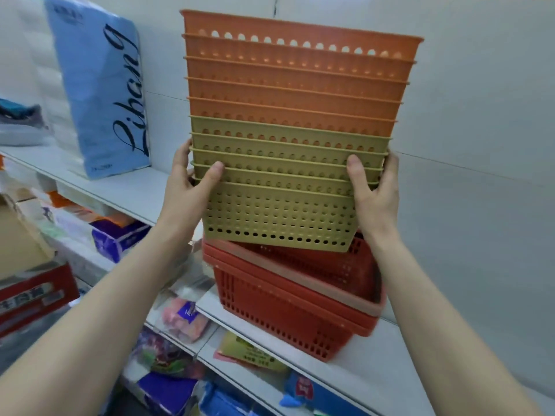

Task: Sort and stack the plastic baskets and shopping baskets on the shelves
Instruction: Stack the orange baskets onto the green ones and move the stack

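1. Two hands clamp the tall nested stack of perforated plastic baskets (pixel 288 139), olive-yellow below and orange above: the left hand (pixel 192 187) on its left side, the right hand (pixel 374 190) on its right, both gripping only the lower olive tiers.
2. That stack hangs tilted just above the red plastic shopping baskets (pixel 294 298), which sit nested on the white metal shelf (pixel 354 364). With the grip so low, the orange upper baskets could lean and slide off, I judge.
3. Lowered crooked, the stack's base may catch the red baskets' rim and shove them toward the shelf edge.
4. Left of the stack, the blue paper-wrapped pack with black script (pixel 99 94) stands near; a swing could topple it.
5. Fingers behind the stack are hidden; whether its base touches the red baskets cannot be told; goods below the shelf are blurred.
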Demonstrator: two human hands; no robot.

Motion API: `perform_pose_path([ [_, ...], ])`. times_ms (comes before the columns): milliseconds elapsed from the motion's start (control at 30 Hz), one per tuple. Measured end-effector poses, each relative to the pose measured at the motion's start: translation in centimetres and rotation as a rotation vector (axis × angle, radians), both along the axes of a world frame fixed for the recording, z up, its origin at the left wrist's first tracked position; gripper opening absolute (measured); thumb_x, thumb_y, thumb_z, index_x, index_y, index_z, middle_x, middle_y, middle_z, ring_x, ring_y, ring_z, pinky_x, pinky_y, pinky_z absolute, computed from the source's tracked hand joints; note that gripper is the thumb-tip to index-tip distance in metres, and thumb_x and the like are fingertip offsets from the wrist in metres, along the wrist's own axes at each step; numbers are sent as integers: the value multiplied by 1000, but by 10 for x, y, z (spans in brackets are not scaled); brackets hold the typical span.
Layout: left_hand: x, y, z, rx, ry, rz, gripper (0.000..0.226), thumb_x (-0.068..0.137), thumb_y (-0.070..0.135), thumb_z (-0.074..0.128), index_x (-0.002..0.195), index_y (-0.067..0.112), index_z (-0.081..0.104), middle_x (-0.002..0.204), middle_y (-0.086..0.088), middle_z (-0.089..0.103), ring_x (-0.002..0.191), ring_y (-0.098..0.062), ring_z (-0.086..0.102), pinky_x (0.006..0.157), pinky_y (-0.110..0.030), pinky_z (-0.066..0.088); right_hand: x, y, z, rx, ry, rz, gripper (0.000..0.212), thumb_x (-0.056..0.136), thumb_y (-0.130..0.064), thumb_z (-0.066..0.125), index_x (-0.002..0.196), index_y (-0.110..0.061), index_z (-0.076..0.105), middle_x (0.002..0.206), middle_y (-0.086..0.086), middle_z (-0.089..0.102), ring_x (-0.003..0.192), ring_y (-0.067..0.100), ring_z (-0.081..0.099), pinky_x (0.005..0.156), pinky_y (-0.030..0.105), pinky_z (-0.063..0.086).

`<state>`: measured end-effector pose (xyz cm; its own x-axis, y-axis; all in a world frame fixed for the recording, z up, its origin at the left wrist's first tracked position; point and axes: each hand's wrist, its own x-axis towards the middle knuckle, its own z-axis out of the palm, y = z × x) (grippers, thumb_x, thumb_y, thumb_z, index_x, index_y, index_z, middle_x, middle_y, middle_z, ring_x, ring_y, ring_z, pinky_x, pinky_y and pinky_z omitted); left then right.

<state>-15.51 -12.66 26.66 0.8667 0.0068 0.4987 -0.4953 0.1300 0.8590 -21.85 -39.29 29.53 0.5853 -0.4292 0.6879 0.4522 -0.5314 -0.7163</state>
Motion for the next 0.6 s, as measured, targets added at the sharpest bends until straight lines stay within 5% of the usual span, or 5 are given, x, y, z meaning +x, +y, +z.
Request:
perform_pose_path([
  [100,49,43,3,-12,-5,-46,58,93,28,61,145,29,35,126,-2,62,106,-12,63,76,-19,55,40,43,-3,8,-3,-33,60,91,-46,62,142,-21,41,122,-19,59,107,-16,55,92,8,43],
  [200,96,88,3,-10,3,-77,61,91,29,62,145,26,34,129,-2,60,113,-19,61,85,-32,55,77,90,-6,25,1,-54,63,90,-48,63,143,-21,39,122,-21,59,109,-14,55,96,12,43],
  [300,136,123,6,12,7,-72,54,94,22,57,144,25,36,117,6,63,101,-8,63,81,-27,54,113,132,-10,42,9,-68,63,91,-43,64,142,-17,39,117,-24,58,106,-19,54,91,5,40],
  [433,194,157,2,-14,48,-43,53,92,17,54,141,25,39,111,9,63,95,-8,61,75,-24,50,158,171,-17,63,48,-50,64,89,-43,66,141,-18,37,123,-14,61,110,-8,58,97,18,45],
  [600,253,182,-24,-4,68,-3,48,92,11,48,137,26,40,108,11,61,91,-3,58,74,-21,46,211,194,-38,64,115,17,65,87,-41,70,139,-22,35,121,-16,59,109,-8,59,93,15,47],
])
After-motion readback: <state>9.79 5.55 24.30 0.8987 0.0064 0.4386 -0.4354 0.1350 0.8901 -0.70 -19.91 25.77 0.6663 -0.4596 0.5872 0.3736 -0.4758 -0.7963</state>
